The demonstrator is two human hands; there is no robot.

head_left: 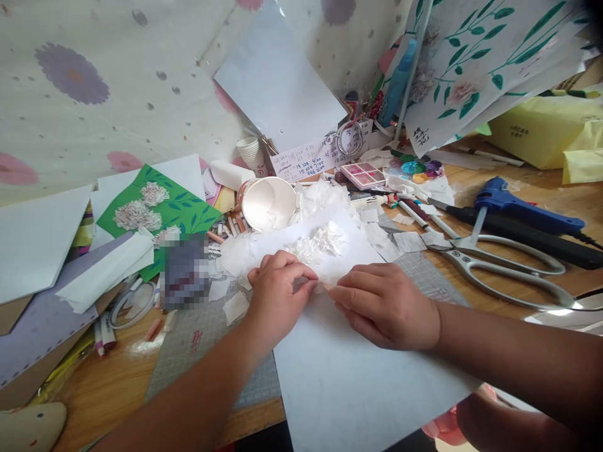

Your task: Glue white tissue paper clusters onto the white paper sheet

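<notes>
My left hand [281,295] is closed, with thumb and forefinger pinched over a white sheet of paper [358,389]. Just to its right, my right hand [384,304] is closed too, its fingertips almost meeting the left ones. What lies between the fingertips is too small to make out; it looks whitish. Beyond the fingers, ruffled white paper petals [325,238] stand in a cluster on the sheet. Small squares of thin white paper [235,307] lie to the left of my left hand.
A paper cup [268,204] lies tipped behind the petals. To the right are large scissors [509,267] and a blue glue gun [522,210]. A green card with paper flowers [155,210] leans at the left. Under the sheet lies a grey cutting mat [183,358].
</notes>
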